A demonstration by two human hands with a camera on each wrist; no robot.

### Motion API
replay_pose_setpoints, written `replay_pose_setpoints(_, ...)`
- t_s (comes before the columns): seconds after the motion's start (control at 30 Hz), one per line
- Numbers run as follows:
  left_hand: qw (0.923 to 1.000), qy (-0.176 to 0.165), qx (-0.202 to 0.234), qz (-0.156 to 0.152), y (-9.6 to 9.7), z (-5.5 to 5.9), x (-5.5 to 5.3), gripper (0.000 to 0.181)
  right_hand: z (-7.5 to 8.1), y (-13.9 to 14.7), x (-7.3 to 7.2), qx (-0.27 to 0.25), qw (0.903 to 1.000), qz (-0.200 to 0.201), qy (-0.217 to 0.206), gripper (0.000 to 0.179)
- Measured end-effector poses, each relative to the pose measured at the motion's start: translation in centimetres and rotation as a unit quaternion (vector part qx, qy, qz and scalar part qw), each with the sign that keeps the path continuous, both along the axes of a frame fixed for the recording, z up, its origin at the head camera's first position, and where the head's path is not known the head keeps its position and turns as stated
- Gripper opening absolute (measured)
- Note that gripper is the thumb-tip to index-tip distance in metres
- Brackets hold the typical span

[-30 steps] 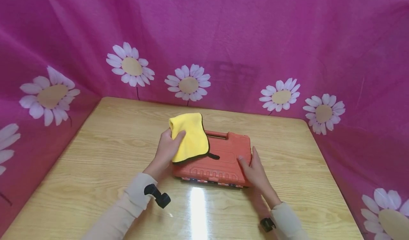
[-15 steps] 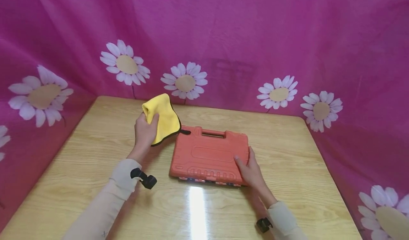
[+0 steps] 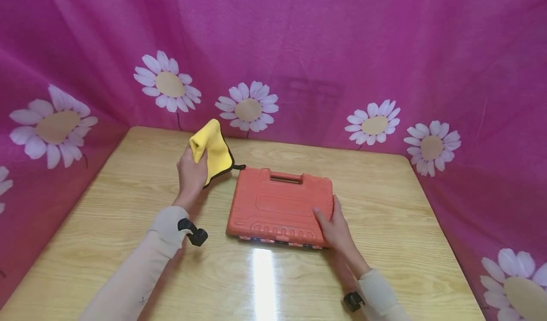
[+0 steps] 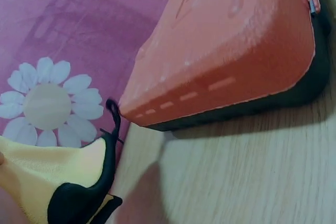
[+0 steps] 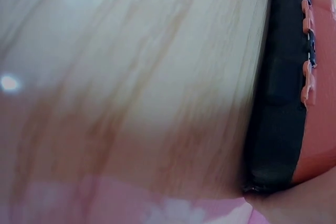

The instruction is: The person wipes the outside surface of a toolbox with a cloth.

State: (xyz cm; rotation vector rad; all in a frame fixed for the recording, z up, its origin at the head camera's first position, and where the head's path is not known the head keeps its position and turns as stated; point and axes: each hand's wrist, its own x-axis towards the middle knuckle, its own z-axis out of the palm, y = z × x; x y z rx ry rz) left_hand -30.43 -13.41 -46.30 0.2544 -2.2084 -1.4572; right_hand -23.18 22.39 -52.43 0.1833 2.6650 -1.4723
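In the head view my left hand (image 3: pixel 192 171) grips a folded yellow microfiber cloth (image 3: pixel 215 152) with black edging, held off the table beyond the case's left edge. The cloth's black loop hangs at the case's far left corner. A red plastic tool case (image 3: pixel 284 206) lies flat with its handle away from me and its latches toward me. My right hand (image 3: pixel 337 226) holds the case's right end, thumb on the lid and fingers along the side. The left wrist view shows the cloth (image 4: pixel 58 161) beside the case's red lid and black base. Most of the right hand is hidden in its wrist view.
The wooden table (image 3: pixel 406 245) bears a bright light reflection in front of the case. A magenta curtain (image 3: pixel 312 36) with white daisies hangs around the back and both sides. Black wrist mounts (image 3: pixel 194 233) sit on both forearms.
My left hand has carried the cloth off the case's lid, leftward and away from me, baring the lid's left part. The case and right hand have stayed in about the same place.
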Motion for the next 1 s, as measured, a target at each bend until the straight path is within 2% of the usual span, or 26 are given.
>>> replay_pose_setpoints(0.27,0.9997,0.009,-0.013,-0.020,1.2,-0.9,-0.1,0.019,0.1,0.1,0.1,-0.002,1.0000,-0.002,0.003,0.082)
replay_pose_setpoints(0.37,0.9985,-0.017,-0.018,-0.048,2.3,-1.4,-0.1,0.023,0.1,0.3,0.2,-0.002,1.0000,-0.005,0.006,0.082)
replay_pose_setpoints(0.43,0.9953,-0.051,-0.017,-0.081,3.1,-1.8,0.0,0.027,0.0,0.4,0.2,-0.004,0.9999,-0.005,0.010,0.082)
replay_pose_setpoints(0.5,0.9888,-0.091,-0.015,-0.118,3.7,-2.3,0.1,0.031,-0.1,0.4,0.1,-0.010,0.9998,-0.004,0.015,0.081)
replay_pose_setpoints(0.6,0.9725,-0.153,-0.005,-0.176,4.4,-2.9,0.2,0.035,-0.2,0.2,0.0,-0.020,0.9996,-0.001,0.019,0.080)
replay_pose_setpoints(0.7,0.9567,-0.199,0.017,-0.211,4.8,-3.3,0.2,0.038,-0.2,0.2,0.0,-0.022,0.9996,-0.003,0.018,0.081)
replay_pose_setpoints(0.87,0.9367,-0.259,0.073,-0.223,4.6,-3.7,0.4,0.045,-0.2,0.2,0.1,-0.019,0.9996,-0.016,0.012,0.080)
replay_pose_setpoints(0.93,0.9331,-0.271,0.076,-0.223,4.4,-3.9,0.5,0.047,-0.2,0.1,0.1,-0.018,0.9996,-0.018,0.010,0.080)
replay_pose_setpoints(1.0,0.9341,-0.271,0.071,-0.221,4.2,-3.9,0.7,0.046,-0.2,0.0,0.1,-0.018,0.9997,-0.015,0.009,0.081)
